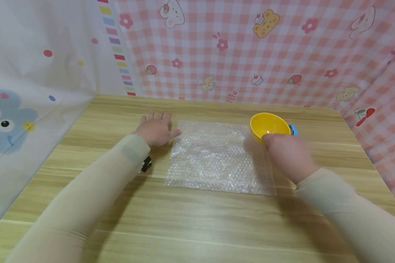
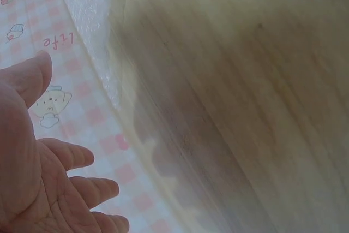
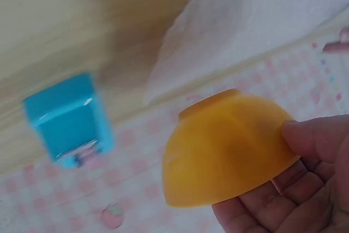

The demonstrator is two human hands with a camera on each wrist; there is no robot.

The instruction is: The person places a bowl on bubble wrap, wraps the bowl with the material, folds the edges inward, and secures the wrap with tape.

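Your right hand grips a yellow bowl by its rim, thumb against fingers. A blue object sits beyond that hand on the worktop. Between your hands lies a bubble-wrap sheet; your left hand, fingers spread, holds nothing beside it.

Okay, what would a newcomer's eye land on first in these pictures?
Probably the bright yellow bowl, gripped by the right hand near the far right corner of the bubble wrap. Then the pink checked backdrop behind the table, and a blue object peeking out past the bowl's right side.
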